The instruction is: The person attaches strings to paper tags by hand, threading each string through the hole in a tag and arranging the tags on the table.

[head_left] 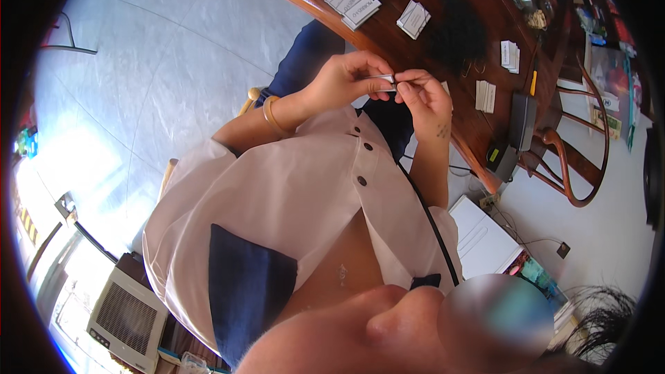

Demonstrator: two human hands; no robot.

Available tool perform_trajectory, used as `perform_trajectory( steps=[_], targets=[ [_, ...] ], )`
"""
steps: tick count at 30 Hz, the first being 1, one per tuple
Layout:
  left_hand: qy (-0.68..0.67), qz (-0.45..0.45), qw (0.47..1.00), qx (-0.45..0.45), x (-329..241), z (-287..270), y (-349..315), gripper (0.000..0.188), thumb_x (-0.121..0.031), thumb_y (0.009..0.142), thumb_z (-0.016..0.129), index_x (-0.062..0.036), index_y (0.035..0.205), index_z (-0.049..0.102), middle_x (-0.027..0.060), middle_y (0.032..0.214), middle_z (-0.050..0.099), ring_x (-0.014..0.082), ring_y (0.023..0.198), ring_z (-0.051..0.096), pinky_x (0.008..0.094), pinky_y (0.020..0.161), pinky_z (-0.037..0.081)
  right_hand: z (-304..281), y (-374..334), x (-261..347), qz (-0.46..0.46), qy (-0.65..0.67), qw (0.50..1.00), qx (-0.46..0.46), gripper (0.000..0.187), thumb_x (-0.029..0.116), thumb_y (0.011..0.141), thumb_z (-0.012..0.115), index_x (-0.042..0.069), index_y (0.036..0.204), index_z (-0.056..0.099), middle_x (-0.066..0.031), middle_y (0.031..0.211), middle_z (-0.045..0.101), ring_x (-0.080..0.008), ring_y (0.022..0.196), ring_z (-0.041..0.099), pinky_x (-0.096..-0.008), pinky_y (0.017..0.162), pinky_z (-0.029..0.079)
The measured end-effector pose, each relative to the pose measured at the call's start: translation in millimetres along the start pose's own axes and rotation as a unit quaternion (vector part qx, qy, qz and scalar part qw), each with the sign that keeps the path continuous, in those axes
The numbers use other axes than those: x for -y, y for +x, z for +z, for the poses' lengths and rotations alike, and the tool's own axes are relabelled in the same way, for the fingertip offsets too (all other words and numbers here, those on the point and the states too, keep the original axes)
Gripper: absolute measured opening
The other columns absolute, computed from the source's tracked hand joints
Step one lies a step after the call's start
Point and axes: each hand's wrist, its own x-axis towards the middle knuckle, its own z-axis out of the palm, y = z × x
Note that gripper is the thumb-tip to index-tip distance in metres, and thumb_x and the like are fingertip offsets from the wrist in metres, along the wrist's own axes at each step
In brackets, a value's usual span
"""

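Just past the left hand, on the brown desk, there is a big messy pile of white cards. A smaller card stack sits up and to the right of that hand, not far away. Next to it, up past the right hand, lies a fuzzy black heap. Out to the right of the right hand are two more little bunches of cards, and past them a yellow stick and a long dark box. A wooden chair stands further off that way. A black cord runs down the front of the light shirt, below the right hand. The little white thing is in between the two hands, right at the fingertips, near the edge of the desk. The left hand pinches it from the left with thumb and fingers, and the right hand pinches it from the other side. The fingers hide much of it, so I can't tell its whole shape. The cards in the big pile have big dark letters on them. The marks on the smaller stacks are too tiny to read.
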Motion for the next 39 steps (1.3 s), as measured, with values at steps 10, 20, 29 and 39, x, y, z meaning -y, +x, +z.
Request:
perform_trajectory(
  steps=[10,20,29,39],
  targets=[
    [0.276,0.125,0.953,0.020,-5,-5,2,0.029,-0.004,0.077,0.068,-0.0052,0.103,0.057,0.0022,0.090,0.064,0.0107,0.087,0.061,0.0219,0.066,0.049,4,-7,6,-0.175,-0.204,0.962,-0.053,0.010,-0.002,0.076,0.064,0.002,0.085,0.063,-0.0072,0.085,0.055,-0.0135,0.072,0.054,-0.0224,0.063,0.044],
    [-0.057,-0.074,0.992,0.085,-18,3,-1,0.025,0.010,0.078,0.057,0.0015,0.102,0.055,0.0083,0.103,0.060,0.0149,0.094,0.059,0.0243,0.073,0.051,10,-18,11,-0.179,-0.234,0.953,-0.068,0.014,-0.004,0.073,0.065,0.003,0.086,0.063,-0.0048,0.083,0.051,-0.0124,0.071,0.050,-0.0221,0.061,0.040],
    [0.224,0.078,0.970,0.052,-22,7,-1,0.011,0.001,0.082,0.058,0.0022,0.093,0.062,0.0100,0.099,0.060,0.0169,0.091,0.058,0.0269,0.075,0.049,9,-17,11,-0.334,-0.314,0.887,-0.066,0.020,-0.006,0.069,0.066,0.001,0.087,0.060,-0.0096,0.079,0.062,-0.0234,0.071,0.061,-0.0298,0.061,0.048],
    [-0.055,-0.078,0.994,0.044,-20,4,-4,0.008,-0.002,0.088,0.053,0.0042,0.092,0.056,0.0107,0.102,0.058,0.0141,0.085,0.060,0.0243,0.074,0.051,15,-20,1,-0.375,-0.395,0.838,-0.031,0.021,0.000,0.069,0.069,0.006,0.088,0.063,-0.0046,0.081,0.059,-0.0207,0.065,0.057,-0.0310,0.056,0.044]
  ],
)
